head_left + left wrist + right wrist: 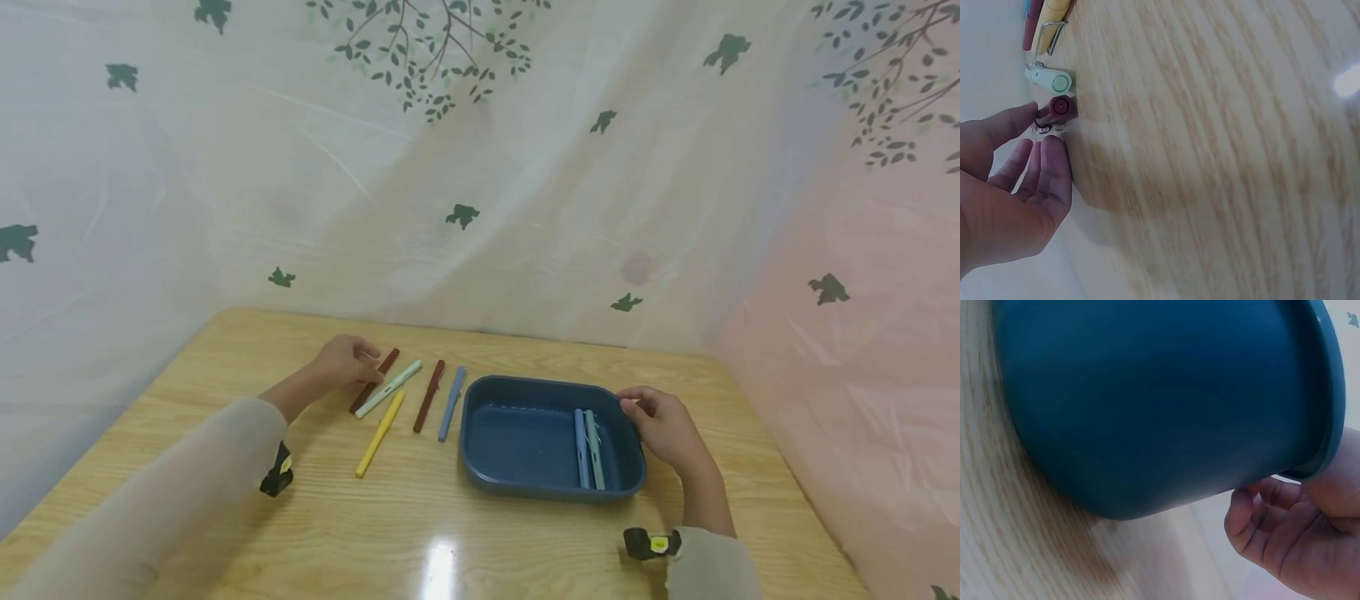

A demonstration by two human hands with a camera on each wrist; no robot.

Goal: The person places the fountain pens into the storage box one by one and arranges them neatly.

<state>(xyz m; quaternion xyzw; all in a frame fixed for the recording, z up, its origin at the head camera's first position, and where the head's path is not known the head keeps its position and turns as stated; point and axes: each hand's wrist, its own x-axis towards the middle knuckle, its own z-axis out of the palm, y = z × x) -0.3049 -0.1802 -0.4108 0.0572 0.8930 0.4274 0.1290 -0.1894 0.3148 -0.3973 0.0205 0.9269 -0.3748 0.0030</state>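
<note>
My left hand (pixel 347 362) is at a dark red pen (pixel 388 360) on the table's left. In the left wrist view, thumb and fingers lie on either side of that pen (pixel 1060 107), by its clip. Beside it a pale green pen (pixel 390 389) lies slanted, with a yellow pen (pixel 380 433) nearer the front. My right hand (pixel 666 423) grips the right rim of a dark blue rectangular container (pixel 517 450); its fingers (pixel 1241 519) curl against the outer wall. Inside lie a blue pen (pixel 582 450) and a grey-green pen (pixel 595 450), side by side.
Between the yellow pen and the container lie another dark red pen (pixel 429 397) and a blue pen (pixel 452 404). Everything stands on a wooden table (pixel 337 533). A pale curtain (pixel 450 275) with leaf prints closes off the table's back and sides.
</note>
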